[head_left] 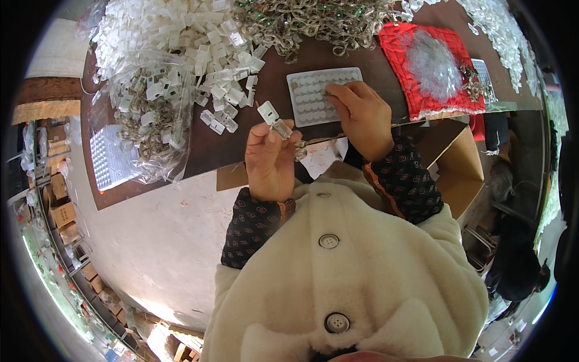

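My left hand is closed around a small white plastic battery case with its lid hinged open. A coil of thin clear-coated wire hangs beside those fingers. My right hand reaches over the right side of a pale tray with rows of round button cells. Its thumb and forefinger pinch together at a small dark disc, which looks like a button cell and is mostly covered by the fingertips.
White cases are heaped at the far left, beside coiled light strings. A clear bag of wired cases lies left, partly over another tray. Red cloth and an open carton are right. A person is farther right.
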Tool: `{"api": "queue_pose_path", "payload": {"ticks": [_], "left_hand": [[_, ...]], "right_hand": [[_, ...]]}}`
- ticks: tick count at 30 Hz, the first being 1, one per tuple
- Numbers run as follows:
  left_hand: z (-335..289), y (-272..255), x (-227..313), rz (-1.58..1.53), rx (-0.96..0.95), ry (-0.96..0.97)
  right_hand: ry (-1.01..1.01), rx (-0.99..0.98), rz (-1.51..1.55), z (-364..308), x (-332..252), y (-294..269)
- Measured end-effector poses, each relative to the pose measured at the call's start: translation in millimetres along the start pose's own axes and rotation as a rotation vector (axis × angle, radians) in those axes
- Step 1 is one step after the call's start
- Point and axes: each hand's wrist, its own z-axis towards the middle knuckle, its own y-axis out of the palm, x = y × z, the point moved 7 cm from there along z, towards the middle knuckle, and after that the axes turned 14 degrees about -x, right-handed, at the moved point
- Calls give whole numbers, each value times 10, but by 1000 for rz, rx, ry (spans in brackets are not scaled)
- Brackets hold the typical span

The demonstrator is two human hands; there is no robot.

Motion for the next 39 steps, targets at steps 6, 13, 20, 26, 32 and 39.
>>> {"api": "queue_pose_path", "payload": {"ticks": [6,13,20,26,32,39], "left_hand": [[-24,-61,-52,-32,44,-66],[-1,-27,-88,-29,30,-92],[13,16,-91,-29,17,-85],[21,116,-48,42,1,-8],[-7,203,-22,118,-28,-11],[-16,185,-52,61,-2,-55]], "right_hand": [[25,-53,8,62,25,61],[-69,-79,-52,179,-26,121],[-114,-102,161,211,-194,22],[-342,-117,356,26,-664,-208],[-359,-170,271,1,-749,-243],[-310,-159,353,-55,-722,-245]]}}
